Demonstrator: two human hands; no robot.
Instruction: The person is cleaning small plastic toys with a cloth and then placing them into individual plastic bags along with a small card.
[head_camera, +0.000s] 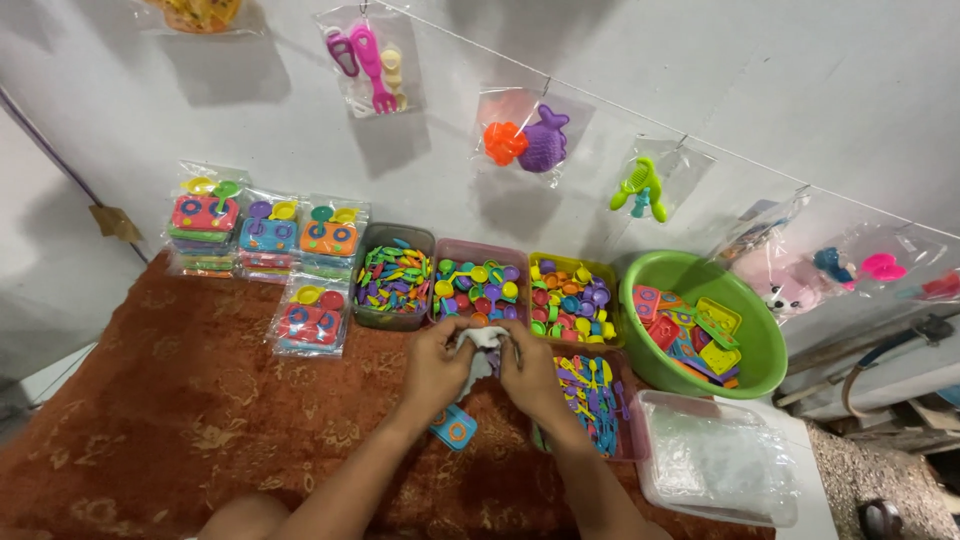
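Both hands meet over the rust-red patterned cloth (180, 400) in front of the toy trays. My left hand (437, 362) and my right hand (527, 370) together pinch a small clear plastic bag (481, 345) held between them. Just under my left wrist lies a blue toy plate with an orange ring (455, 430). Beside my right hand stands a tray of small mixed-colour toy cutlery (592, 395).
Three trays of coloured toy pieces (393, 278) (477, 285) (570, 300) line the wall. A green basin (762, 335) holds toy plates. Packed toy sets (268, 235) stack at the left. A clear box of bags (715, 460) sits at the right. Sample bags hang on a string (525, 135).
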